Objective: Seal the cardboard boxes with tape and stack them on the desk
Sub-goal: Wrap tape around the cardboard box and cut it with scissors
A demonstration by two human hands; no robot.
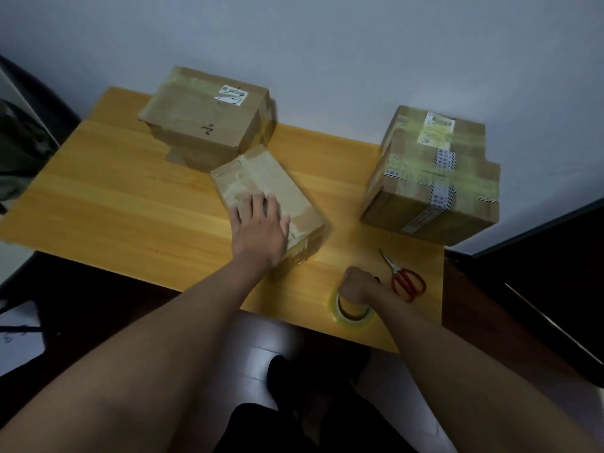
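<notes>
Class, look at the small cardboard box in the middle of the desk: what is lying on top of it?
The left hand rests flat, fingers straight, on the small cardboard box. Old tape shows on its lid. The lid beneath the palm is covered, and so are the contents.

Brown cardboard boxes [268, 191], one box [431, 178] banded with yellowish tape and black-and-white striped strips, white label [231, 94] on another, orange-yellow wooden surface [130, 207], red-handled scissors [405, 276], clear yellowish tape roll [351, 313], pale grey wall [327, 44]
</notes>
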